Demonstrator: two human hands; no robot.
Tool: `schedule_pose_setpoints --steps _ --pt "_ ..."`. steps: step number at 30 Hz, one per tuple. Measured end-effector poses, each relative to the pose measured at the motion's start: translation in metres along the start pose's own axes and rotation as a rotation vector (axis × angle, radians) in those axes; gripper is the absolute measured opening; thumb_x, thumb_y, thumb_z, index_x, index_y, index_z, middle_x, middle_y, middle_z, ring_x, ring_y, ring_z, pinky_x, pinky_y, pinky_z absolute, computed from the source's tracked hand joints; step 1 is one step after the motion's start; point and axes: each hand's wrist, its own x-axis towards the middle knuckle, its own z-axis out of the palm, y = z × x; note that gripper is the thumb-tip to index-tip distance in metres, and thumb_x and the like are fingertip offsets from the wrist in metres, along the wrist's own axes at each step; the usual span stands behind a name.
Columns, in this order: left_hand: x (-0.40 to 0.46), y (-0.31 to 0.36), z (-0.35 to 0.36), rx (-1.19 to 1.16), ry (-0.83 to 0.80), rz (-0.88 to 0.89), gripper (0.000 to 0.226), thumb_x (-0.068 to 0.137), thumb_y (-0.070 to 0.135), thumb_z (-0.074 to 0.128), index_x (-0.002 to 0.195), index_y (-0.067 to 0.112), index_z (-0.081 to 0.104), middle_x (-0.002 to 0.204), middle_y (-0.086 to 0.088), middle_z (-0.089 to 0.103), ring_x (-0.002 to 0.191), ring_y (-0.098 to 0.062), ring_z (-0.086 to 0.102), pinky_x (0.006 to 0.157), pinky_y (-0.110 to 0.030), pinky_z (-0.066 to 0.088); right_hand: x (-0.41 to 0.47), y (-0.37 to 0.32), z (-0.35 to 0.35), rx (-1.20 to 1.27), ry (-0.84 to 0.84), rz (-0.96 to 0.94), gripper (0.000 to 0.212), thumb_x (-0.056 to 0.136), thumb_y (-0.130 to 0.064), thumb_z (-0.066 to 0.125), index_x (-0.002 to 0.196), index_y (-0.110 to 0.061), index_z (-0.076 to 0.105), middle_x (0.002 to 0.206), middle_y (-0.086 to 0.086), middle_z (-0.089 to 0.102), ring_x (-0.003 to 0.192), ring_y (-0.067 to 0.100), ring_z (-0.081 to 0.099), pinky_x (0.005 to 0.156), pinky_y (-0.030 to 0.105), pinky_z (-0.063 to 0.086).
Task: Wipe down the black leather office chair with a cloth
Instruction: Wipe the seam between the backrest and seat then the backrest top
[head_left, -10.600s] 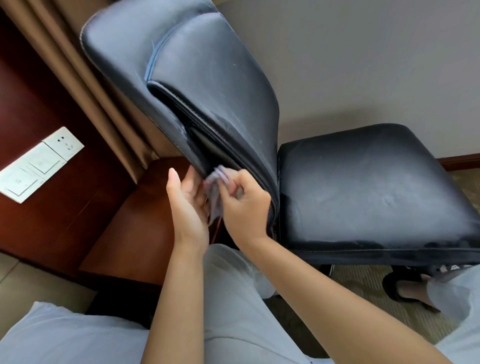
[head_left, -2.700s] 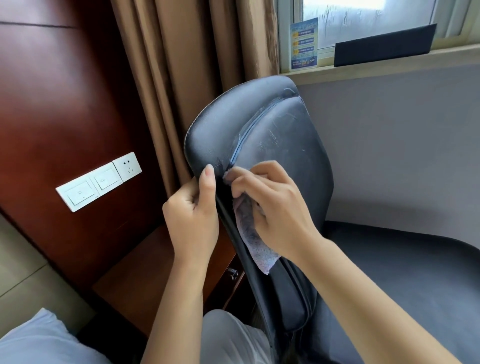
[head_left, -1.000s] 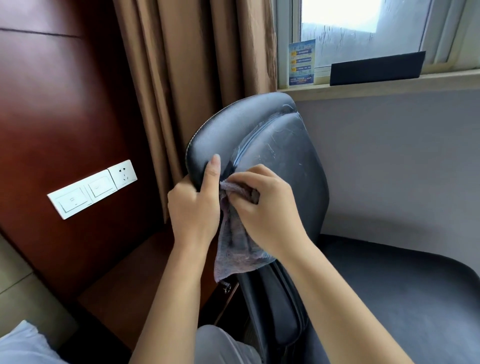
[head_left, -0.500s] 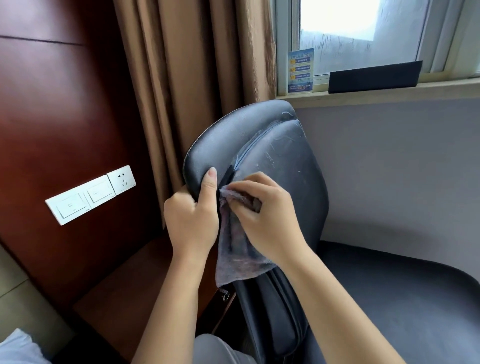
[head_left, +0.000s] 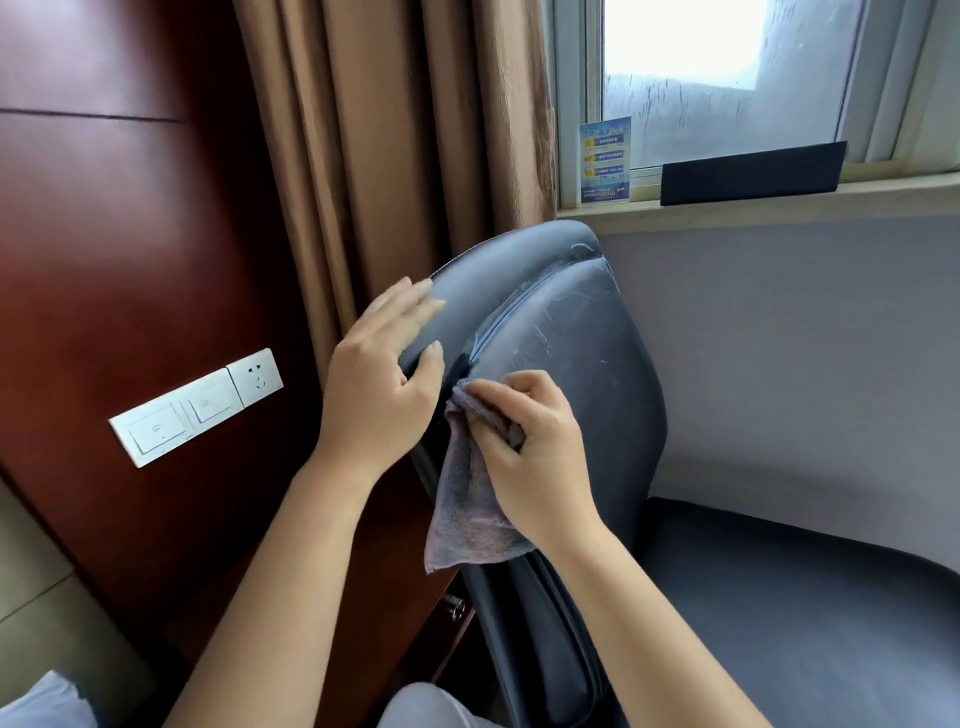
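Since 0.5 s ago the left hand (head_left: 382, 395) has let go of the chair (head_left: 566, 374) edge: fingers (head_left: 410, 301) now spread straight over the rounded top-left edge of the backrest, blurred, thumb against the edge near the seam; before, it was curled round that edge w/ thumb up. Right hand (head_left: 530, 447) sits where it was, fingers clenched on the cloth (head_left: 465, 514), pinching its bunched top into the seam betw. outer rim and inner pad at the backrest's left side; rest of cloth hangs loose below the hand, along the backrest's left edge. Chair is dark leather w/ pale scuffs on the pad, seat at lower right. Behind: brown curtain (head_left: 395, 156), red-brown wood panel (head_left: 104, 249) w/ white switch/socket plate (head_left: 197, 405), window (head_left: 727, 78) w/ a blue card (head_left: 605, 158) and a black strip (head_left: 748, 174) on the sill. Wood surface at the chair's lower left, partly hidden by the arms.
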Motion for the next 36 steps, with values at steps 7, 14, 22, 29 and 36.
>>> schedule_pose_setpoints --steps 7,14,22,29,36 --pt "0.0 -0.003 0.004 -0.052 0.041 0.028 0.03 0.082 -0.004 0.056 0.106 0.004 0.07 0.11 0.012 0.06 0.119 -0.002 0.048 0.102 -0.007 0.032 0.04 0.007 0.006 0.043 0.008 0.138 0.011 0.085 -0.027 0.068 0.093 -0.027 0.075 0.089 -0.007 0.061 0.089 0.014 0.059 0.075 0.036 0.051" --pt "-0.002 0.001 0.006 -0.039 0.116 -0.003 0.026 0.081 0.002 0.054 0.097 0.007 0.074 0.1 0.013 0.064 0.114 -0.003 0.053 0.101 -0.013 0.039 0.033 0.003 0.007 -0.029 -0.03 0.086 0.015 0.084 -0.025 0.063 0.094 -0.025 0.075 0.088 -0.007 0.059 0.091 0.019 0.056 0.075 0.03 0.047" --pt "0.004 0.007 0.013 -0.064 0.205 -0.1 0.019 0.08 0.008 0.062 0.093 0.008 0.075 0.093 0.022 0.059 0.106 0.006 0.053 0.094 -0.006 0.039 0.054 0.003 0.005 -0.077 -0.089 0.158 0.016 0.087 -0.027 0.063 0.097 -0.029 0.074 0.093 -0.005 0.058 0.093 0.018 0.056 0.077 0.04 0.05" --pt "0.002 0.006 0.014 -0.075 0.234 -0.097 0.018 0.081 0.006 0.062 0.091 0.01 0.076 0.093 0.02 0.061 0.106 0.004 0.056 0.096 -0.011 0.041 0.017 0.005 -0.001 0.097 -0.167 -0.014 0.016 0.083 -0.025 0.062 0.095 -0.026 0.073 0.09 -0.003 0.057 0.089 0.022 0.057 0.078 0.039 0.048" --pt "0.0 0.007 0.012 -0.111 0.241 -0.1 0.022 0.084 0.003 0.057 0.09 0.013 0.075 0.093 0.019 0.063 0.106 0.002 0.058 0.095 -0.01 0.041 -0.002 -0.005 -0.004 -0.127 -0.15 -0.302 0.021 0.081 -0.021 0.053 0.091 -0.022 0.072 0.087 -0.003 0.052 0.075 0.017 0.046 0.061 0.029 0.042"
